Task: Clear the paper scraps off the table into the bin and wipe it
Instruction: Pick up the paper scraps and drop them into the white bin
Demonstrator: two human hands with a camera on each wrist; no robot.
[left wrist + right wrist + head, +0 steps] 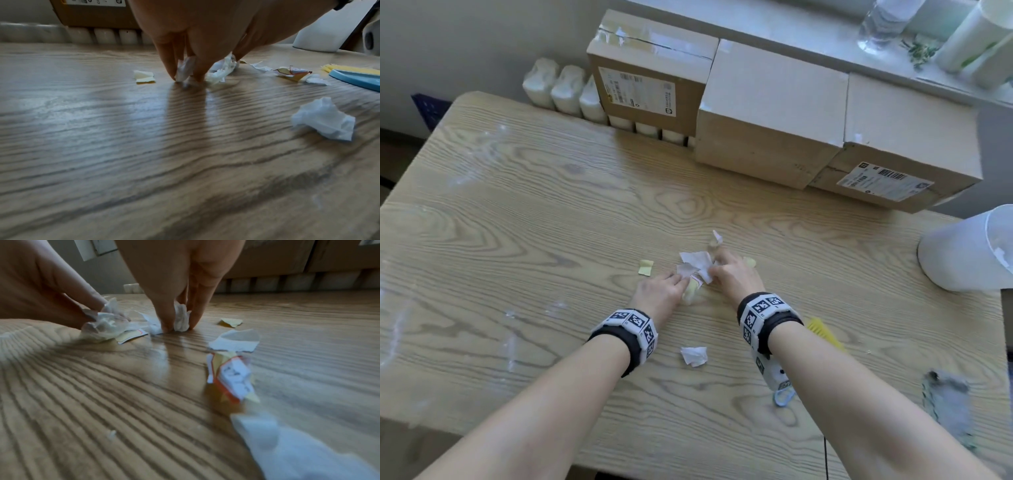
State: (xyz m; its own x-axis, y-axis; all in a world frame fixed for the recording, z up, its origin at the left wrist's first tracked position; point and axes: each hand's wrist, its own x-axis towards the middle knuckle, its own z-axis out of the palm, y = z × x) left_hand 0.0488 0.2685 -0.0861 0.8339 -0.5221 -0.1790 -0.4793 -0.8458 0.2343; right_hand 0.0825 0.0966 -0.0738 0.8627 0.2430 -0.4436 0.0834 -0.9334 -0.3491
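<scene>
Both hands work a cluster of paper scraps at mid-table [551,212]. The left hand [659,291] pinches an upright white scrap [185,69] between fingertips; the right hand [736,277] pinches another upright scrap [181,318]. Perhaps five more lie loose, including a crumpled wad [694,356] at six o'clock.

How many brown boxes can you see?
3, all along the back of the table. The left box sits on top of white packs, the middle box is beside it, and the right box comes next. More could be out of view.
</scene>
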